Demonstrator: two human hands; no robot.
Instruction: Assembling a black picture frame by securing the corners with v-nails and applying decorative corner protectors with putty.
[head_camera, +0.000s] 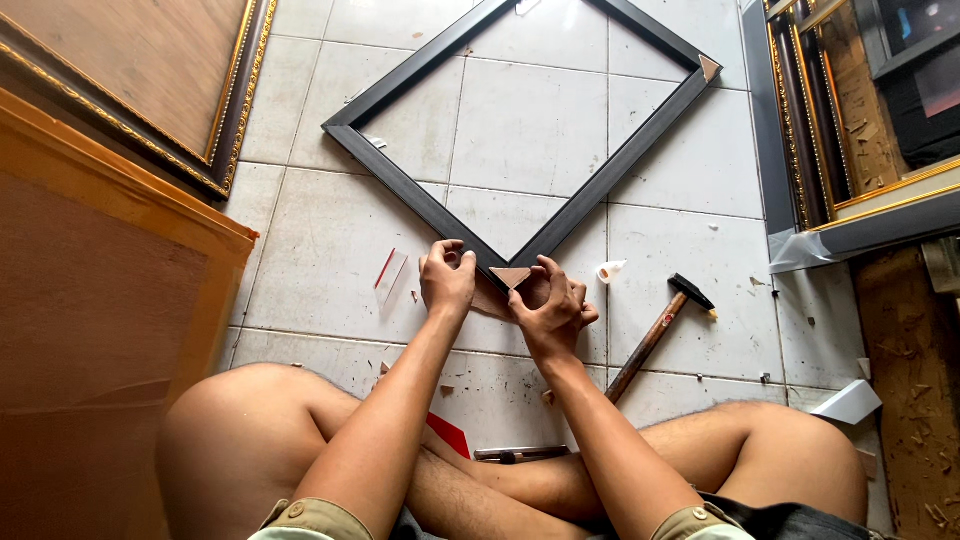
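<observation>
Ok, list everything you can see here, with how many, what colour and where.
picture frame: one, black, flat on the floor tiles, near corner at the hands
triangular corner piece: one, tan, on the near corner
far corner piece: one, tan, right corner
hammer: one, wooden handle, black head, right of the hands
gilt frames: several, gold and dark, stacked right
ornate frame: one, gold-edged, upper left
board: one, orange-brown, left
left hand: on the frame edge
right hand: on the corner piece
</observation>
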